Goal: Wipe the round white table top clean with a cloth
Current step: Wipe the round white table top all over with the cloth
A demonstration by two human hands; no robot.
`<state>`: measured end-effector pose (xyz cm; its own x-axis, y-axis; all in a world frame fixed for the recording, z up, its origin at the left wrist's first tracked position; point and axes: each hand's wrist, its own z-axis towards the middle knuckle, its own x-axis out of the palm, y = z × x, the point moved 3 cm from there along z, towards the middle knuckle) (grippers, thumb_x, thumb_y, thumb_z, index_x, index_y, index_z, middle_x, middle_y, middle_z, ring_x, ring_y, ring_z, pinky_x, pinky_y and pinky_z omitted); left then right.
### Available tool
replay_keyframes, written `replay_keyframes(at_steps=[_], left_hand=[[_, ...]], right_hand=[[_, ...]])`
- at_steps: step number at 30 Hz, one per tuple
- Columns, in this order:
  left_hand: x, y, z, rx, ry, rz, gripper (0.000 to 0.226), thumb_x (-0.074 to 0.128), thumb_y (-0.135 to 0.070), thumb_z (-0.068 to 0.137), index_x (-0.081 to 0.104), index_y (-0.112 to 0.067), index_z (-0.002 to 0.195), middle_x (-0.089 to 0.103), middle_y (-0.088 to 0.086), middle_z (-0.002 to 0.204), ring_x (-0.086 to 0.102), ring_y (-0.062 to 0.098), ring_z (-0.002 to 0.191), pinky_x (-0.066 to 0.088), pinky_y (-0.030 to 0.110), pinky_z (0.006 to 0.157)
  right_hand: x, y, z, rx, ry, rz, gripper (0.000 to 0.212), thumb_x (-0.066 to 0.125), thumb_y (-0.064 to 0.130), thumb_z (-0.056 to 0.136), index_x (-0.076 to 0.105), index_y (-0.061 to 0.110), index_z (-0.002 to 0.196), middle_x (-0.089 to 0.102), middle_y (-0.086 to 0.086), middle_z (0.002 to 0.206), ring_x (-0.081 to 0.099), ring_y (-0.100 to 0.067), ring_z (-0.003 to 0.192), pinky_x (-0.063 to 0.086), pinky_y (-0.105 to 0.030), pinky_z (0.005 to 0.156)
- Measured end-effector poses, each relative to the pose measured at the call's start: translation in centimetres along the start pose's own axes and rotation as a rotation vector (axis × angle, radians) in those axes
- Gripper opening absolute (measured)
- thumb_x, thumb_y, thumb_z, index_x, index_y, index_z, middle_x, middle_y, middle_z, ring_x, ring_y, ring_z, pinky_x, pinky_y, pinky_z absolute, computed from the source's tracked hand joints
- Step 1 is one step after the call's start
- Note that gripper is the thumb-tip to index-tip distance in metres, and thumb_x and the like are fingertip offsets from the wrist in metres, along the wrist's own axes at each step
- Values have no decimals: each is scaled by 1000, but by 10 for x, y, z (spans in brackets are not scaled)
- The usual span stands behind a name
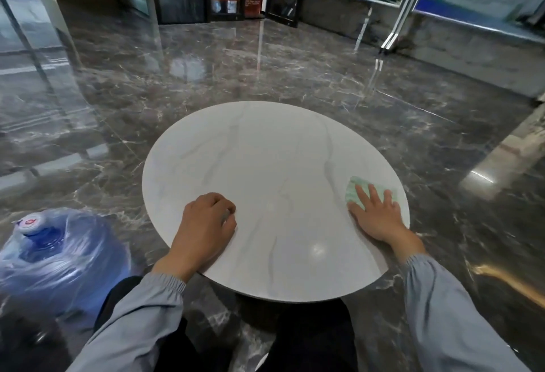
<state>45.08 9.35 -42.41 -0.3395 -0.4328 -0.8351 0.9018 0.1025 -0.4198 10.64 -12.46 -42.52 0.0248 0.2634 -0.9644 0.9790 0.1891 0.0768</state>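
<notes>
Meanwhile, a flat right hand (379,217) is pressing the green cloth (354,186) at the tabletop's (259,147) right edge; the left hand (206,224) is resting curled, empty.

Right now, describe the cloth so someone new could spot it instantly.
Find the round white table top on the dark marble floor. At its right edge, the right hand presses flat on the cloth. It is the only pale green, patterned thing on the white surface.

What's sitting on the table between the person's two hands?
Nothing: head view shows bare table top between left hand and right hand on the cloth.
</notes>
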Motion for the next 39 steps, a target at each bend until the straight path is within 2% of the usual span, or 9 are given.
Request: replay_keyframes(at_steps=[6,11,14,18,21,24,28,35,39], left_hand=[[-10,8,-8,-96,-2,-141,21,65,-18,96,72,-14,116,64,2,118,57,21,114,42,29,97],[-33,31,-16,-147,-26,-148,21,65,-20,94,69,-20,114,62,-2,114,57,17,111,46,32,97],[-48,44,-27,-156,-87,-149,21,66,-16,93,69,-19,113,64,-2,109,58,14,104,45,27,93],[-52,54,-41,-146,-121,-127,13,68,-15,93,70,-20,104,63,-6,98,58,12,94,41,22,86],[-46,44,-42,-122,-106,-163,18,67,-20,95,69,-20,114,66,-5,105,61,12,99,43,21,89],[-35,25,-38,-80,-38,-177,24,59,-30,97,68,-20,117,67,-5,110,61,13,104,47,29,92],[-16,-3,-34,-2,25,-140,27,56,-31,93,72,-17,109,68,-1,109,62,20,105,50,38,92],[-1,-18,-48,139,-49,-89,28,55,-30,93,77,-15,99,70,0,105,63,20,99,48,34,86],[1,-15,-51,114,-77,-108,28,55,-32,94,77,-16,101,70,-2,109,64,19,104,49,35,91]], right_hand=[[25,162,-51,-459,11,-13,67,20,63,104,-5,41,162,-17,6,170,-22,-32,155,-10,-50,124],[53,278,-101,-710,61,-69,72,12,66,97,-6,41,162,-19,6,169,-29,-32,152,-15,-52,123],[62,315,-126,-817,47,-124,79,8,59,89,-5,34,163,-15,3,171,-27,-36,152,-13,-54,123],[68,312,-141,-869,17,-72,84,3,68,87,-1,35,163,-10,7,171,-22,-34,155,-8,-52,125],[64,284,-140,-837,17,-41,69,19,64,101,1,38,163,-11,9,171,-22,-30,155,-8,-47,126],[56,241,-133,-745,27,-10,66,21,62,103,-3,43,161,-18,13,169,-29,-23,153,-12,-43,126],[38,152,-106,-517,6,51,66,22,63,103,-3,45,161,-18,15,168,-27,-20,153,-10,-42,126],[16,-12,-65,-69,-19,70,66,24,60,104,1,41,162,-10,9,171,-15,-29,157,-3,-50,126],[18,-13,-66,1,-28,59,66,19,62,103,-3,41,162,-14,6,171,-19,-32,155,-8,-51,126]])
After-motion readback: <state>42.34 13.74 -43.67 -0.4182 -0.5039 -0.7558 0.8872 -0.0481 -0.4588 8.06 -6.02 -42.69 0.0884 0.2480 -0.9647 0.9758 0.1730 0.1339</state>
